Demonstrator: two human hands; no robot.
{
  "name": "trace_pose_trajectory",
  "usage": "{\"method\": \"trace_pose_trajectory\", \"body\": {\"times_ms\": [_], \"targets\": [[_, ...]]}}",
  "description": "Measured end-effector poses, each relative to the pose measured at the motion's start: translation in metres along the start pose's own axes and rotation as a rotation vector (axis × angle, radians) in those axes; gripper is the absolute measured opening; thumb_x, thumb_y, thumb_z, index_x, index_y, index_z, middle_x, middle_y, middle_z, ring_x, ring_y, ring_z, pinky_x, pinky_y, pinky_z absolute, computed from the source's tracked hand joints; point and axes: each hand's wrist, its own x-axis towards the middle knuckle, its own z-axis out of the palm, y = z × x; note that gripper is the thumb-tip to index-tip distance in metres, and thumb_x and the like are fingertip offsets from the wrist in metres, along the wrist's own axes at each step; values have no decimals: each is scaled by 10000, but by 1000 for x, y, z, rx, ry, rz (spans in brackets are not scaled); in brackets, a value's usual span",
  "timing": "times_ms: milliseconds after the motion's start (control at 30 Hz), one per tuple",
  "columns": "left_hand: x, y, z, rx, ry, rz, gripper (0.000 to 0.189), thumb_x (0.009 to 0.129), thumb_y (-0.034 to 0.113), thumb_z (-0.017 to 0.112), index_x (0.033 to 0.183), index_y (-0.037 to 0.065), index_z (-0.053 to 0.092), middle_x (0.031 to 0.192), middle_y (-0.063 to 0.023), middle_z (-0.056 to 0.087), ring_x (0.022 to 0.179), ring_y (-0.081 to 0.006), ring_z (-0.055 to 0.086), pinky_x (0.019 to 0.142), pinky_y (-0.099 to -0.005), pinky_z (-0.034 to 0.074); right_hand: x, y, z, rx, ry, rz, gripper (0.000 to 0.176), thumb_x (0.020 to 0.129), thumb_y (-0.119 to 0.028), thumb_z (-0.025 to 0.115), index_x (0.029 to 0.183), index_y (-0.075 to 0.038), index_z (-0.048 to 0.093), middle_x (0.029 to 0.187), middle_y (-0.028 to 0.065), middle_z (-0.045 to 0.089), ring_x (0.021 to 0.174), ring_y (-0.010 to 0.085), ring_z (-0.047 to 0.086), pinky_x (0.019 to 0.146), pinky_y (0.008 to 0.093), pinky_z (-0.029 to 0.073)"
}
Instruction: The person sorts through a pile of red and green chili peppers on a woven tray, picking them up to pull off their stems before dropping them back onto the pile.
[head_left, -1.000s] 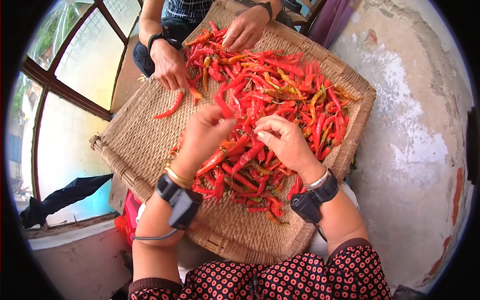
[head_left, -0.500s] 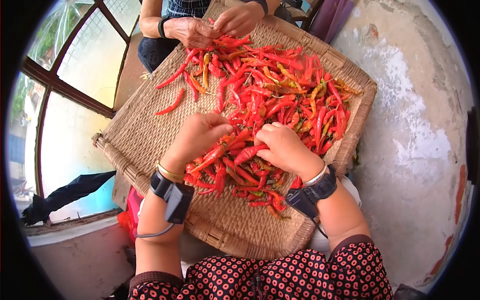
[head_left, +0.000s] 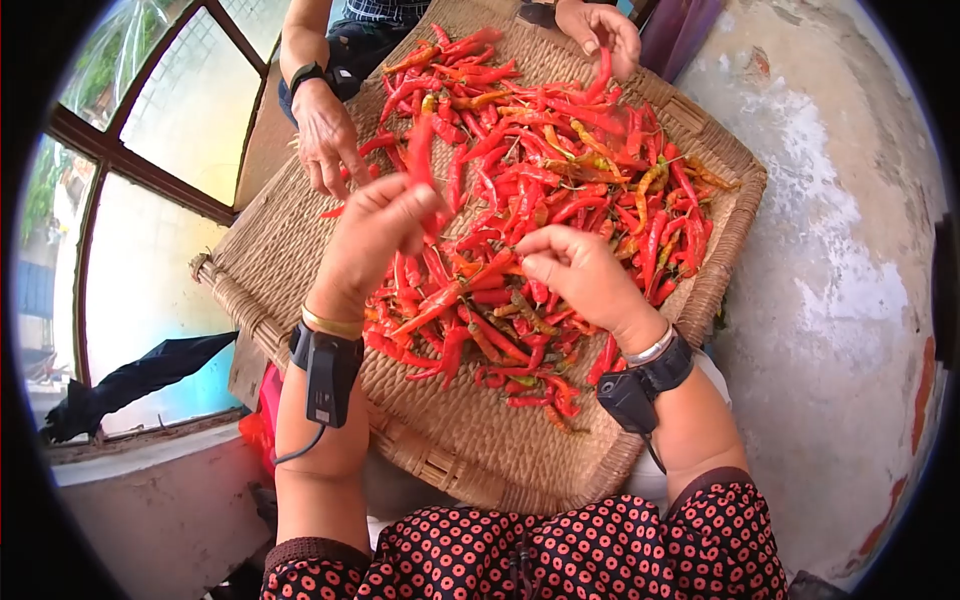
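Note:
A heap of red chili peppers (head_left: 540, 190), some of them orange or brownish, lies in a woven tray (head_left: 290, 250). Above the near left part of the heap, my left hand (head_left: 375, 235) pinches a red chili pepper (head_left: 421, 150), slightly blurred, that points up and away from me. My right hand (head_left: 580, 275) hovers over the middle of the pile, thumb and forefinger brought together. Whatever those fingertips may hold is too small to make out.
Across the tray, another person's hand (head_left: 325, 130) reaches down to peppers at the left, while their other hand (head_left: 605, 35) holds a red pepper. Windows (head_left: 150, 270) and a black folded umbrella (head_left: 150, 385) are on the left; a worn wall (head_left: 810, 220) stands right.
My left hand has risen up and left with a red pepper. My right hand no longer holds the pepper seen earlier. The other person's hands have moved apart.

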Motion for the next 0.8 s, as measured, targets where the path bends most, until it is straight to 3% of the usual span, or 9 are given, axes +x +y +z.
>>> {"method": "trace_pose_trajectory", "body": {"times_ms": [67, 133, 167, 200, 267, 433, 567, 633, 800], "targets": [[5, -2, -4, 52, 160, 72, 201, 847, 218, 597, 913, 30, 624, 755, -23, 632, 584, -71, 538, 522, -220, 424, 0, 7, 5, -365, -27, -77, 200, 772, -182, 643, 895, -26, 613, 760, 103, 624, 704, 199, 615, 648, 314, 482], [11, -14, -10, 772, 430, 403, 239, 810, 214, 626, 956, 25, 610, 752, -71, 632, 610, -160, 581, 570, -303, 452, -1, 9, 7, -664, -83, -243, 221, 742, -215, 659, 842, -27, 601, 721, 122, 612, 703, 282, 611, 639, 379, 483], [5, -20, -11, 844, 315, 393, 259, 747, 230, 666, 913, 36, 625, 743, -108, 627, 642, -260, 604, 596, -365, 464, -2, 9, 7, -662, -84, -242, 221, 742, -215, 659, 842, -27, 601, 721, 122, 612, 703, 282, 611, 639, 379, 483], [-3, -11, -1, 845, 315, 392, 259, 747, 230, 666, 913, 36, 625, 743, -108, 627, 642, -260, 604, 596, -365, 464, -4, 9, 6, -790, -115, -228, 210, 727, -217, 662, 820, -40, 599, 726, 125, 604, 703, 285, 608, 633, 381, 481], [-17, 1, 19, 1264, -282, -75, 221, 735, 272, 673, 855, 87, 656, 654, -85, 597, 605, -223, 595, 576, -319, 464, -6, 7, 7, -914, -147, -210, 199, 713, -219, 665, 799, -53, 598, 731, 129, 596, 703, 287, 604, 627, 383, 478], [-25, -22, 35, 1528, -330, 54, 229, 672, 309, 687, 750, 98, 640, 655, -104, 604, 657, -279, 608, 580, -376, 471, -7, 6, 11, -1149, -143, -133, 231, 701, -258, 664, 738, -50, 572, 667, 118, 598, 677, 322, 598, 600, 414, 468], [-21, -31, 29, 1526, -158, 128, 225, 672, 295, 674, 718, 83, 616, 657, -110, 605, 664, -276, 612, 586, -395, 474, -2, 10, 9, -1035, -173, -165, 192, 715, -205, 647, 752, -29, 581, 655, 122, 598, 647, 297, 603, 588, 382, 474], [-18, -31, 26, 1497, -172, 127, 208, 677, 274, 666, 723, 77, 619, 670, -118, 607, 663, -286, 609, 589, -394, 475, -1, 7, 9, -595, -351, -129, 160, 722, -152, 631, 782, -9, 595, 656, 110, 596, 612, 220, 606, 587, 334, 474], [-15, -6, 14, 1178, -251, 147, 120, 738, 143, 635, 797, 43, 604, 678, -79, 620, 597, -217, 609, 546, -328, 470, -4, -10, 9, -230, -411, 92, 129, 783, -98, 597, 866, 1, 601, 711, 46, 596, 610, 98, 572, 579, 251, 469]]}}
